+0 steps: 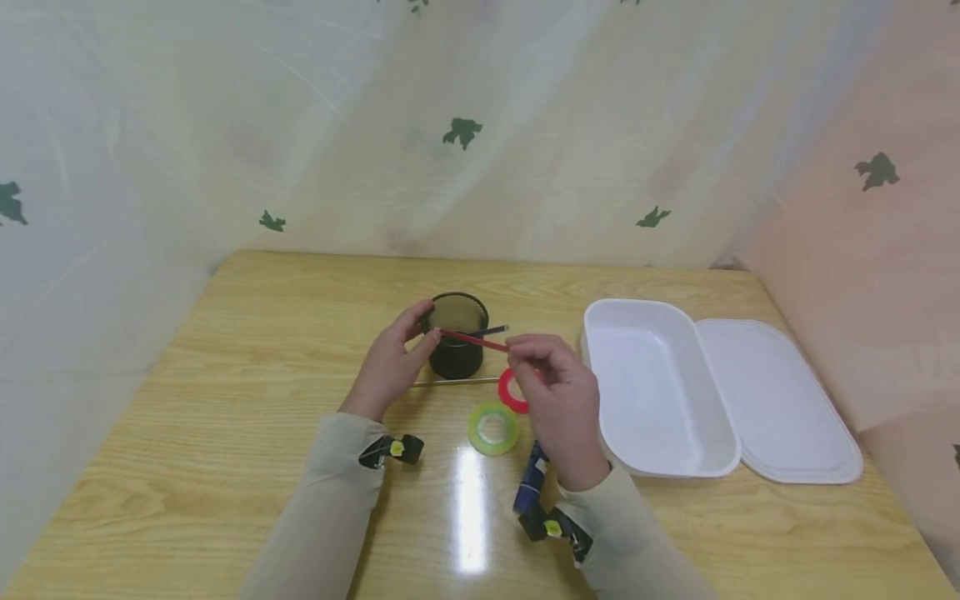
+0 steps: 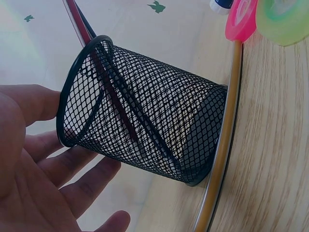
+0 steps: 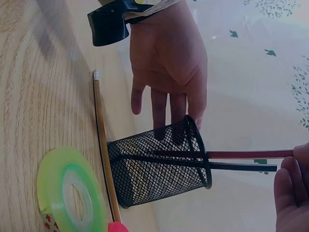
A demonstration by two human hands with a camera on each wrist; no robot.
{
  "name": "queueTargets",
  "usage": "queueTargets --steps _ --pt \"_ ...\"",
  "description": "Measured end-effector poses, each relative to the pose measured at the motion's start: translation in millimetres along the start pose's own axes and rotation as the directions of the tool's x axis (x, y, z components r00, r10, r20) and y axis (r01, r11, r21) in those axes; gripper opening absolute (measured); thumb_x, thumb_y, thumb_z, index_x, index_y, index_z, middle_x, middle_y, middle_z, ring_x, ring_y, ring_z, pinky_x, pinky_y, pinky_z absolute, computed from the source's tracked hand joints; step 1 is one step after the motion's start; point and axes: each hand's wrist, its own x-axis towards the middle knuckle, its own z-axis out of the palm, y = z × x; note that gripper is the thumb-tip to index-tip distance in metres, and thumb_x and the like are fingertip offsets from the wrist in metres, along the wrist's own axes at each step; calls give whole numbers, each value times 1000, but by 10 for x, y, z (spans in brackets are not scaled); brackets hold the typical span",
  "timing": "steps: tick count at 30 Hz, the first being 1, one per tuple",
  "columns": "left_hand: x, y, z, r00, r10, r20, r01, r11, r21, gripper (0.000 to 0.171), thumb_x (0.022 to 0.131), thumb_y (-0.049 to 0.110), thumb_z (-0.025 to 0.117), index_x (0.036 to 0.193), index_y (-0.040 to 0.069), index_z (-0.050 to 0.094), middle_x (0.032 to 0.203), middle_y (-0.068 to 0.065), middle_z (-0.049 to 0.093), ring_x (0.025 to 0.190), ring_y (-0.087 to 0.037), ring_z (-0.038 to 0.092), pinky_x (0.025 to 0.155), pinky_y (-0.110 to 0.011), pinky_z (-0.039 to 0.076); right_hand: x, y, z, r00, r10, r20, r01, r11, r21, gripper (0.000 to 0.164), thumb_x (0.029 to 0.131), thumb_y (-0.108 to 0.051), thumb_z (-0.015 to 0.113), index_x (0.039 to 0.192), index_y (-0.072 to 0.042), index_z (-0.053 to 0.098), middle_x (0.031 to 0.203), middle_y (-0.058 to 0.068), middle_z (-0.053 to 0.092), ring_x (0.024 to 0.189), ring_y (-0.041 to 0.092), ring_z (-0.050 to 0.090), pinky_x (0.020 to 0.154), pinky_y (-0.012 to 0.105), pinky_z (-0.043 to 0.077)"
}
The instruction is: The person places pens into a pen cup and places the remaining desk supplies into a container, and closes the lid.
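A black mesh pen cup [image 1: 456, 360] stands upright on the table. My left hand [image 1: 390, 367] holds it by the rim, thumb at the edge and fingers along the far side, as the left wrist view shows. Between thumb and fingertips, my right hand [image 1: 558, 396] pinches the upper end of a red pencil [image 3: 251, 154]. The red pencil's lower part is inside the cup, its tip above the bottom. A dark pencil [image 3: 241, 166] leans in the cup beside it. Close against the cup's base, a yellowish pencil with a white-tipped end [image 3: 98, 104] lies on the table.
A pink-red tape roll [image 1: 506, 392] and a green tape roll [image 1: 492, 429] lie in front of the cup. A dark blue tube [image 1: 531, 482] is by my right wrist. A white plastic box [image 1: 660, 392] and its lid [image 1: 780, 400] occupy the right side.
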Motion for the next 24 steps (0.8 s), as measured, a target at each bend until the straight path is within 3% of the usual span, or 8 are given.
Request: queueTargets --steps 24 --pt "-15 -1 -9 1000 -1 -2 1 1000 -8 55 103 27 56 155 16 39 157 -7 42 139 -34 45 111 -57 37 -5 8 21 999 -32 -1 32 998 59 11 92 2 69 99 -6 72 108 1 72 95 20 70 89 31 57"
